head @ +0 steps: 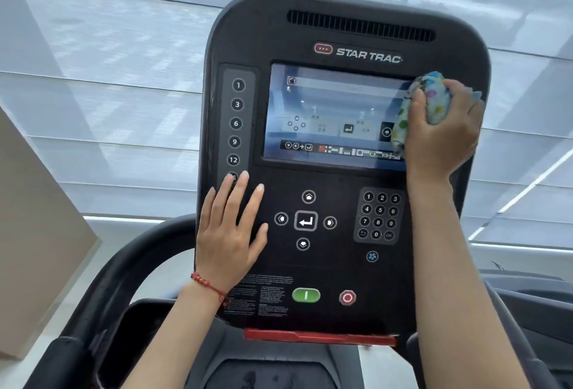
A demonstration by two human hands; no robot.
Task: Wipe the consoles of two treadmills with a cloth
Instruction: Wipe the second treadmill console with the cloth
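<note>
The left hand (231,233) lies flat and open on the console (341,267), low on its left side. Its fingers (237,193) are spread a little and point up, and the tips touch the console. A red string bracelet (207,286) sits on the left wrist. The left arm comes up from the bottom. The right hand (443,137) is up at the right edge of the console. It is curled tight around a bunched cloth (424,103). The right arm reaches straight up.

Cloth (424,103) in right hand (443,134) on screen (335,116) right edge; left hand (231,233) flat on console (341,29) lower left.
</note>
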